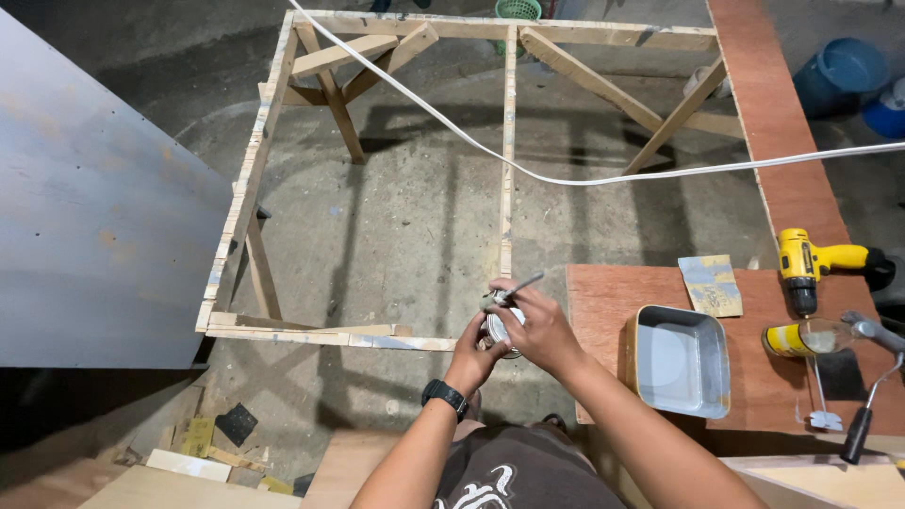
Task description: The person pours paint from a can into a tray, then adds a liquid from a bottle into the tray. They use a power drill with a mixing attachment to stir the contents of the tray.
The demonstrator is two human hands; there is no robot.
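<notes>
I see my left hand [474,356] cupping a small round tin [500,330] from below, fingers wrapped tight around its side. My right hand [539,327] sits on top of the tin, fingers pinched together on a thin metal tool [521,286] whose tip rests at the lid. The tin hangs in the air just left of the reddish plywood board [603,311], above the concrete floor; I cannot tell what is inside it.

On the board, right of the tin, lies a rectangular metal tray [646,325] holding a pale, whitish liquid. Further right on the board lies a clear bottle [806,337] on its side with a yellow label, then a yellow cordless drill [811,262] beyond it. A paint roller [872,377] rests at the board's right end. A bare wooden frame [509,141] stands left of the board, a white cable [566,177] across it.
</notes>
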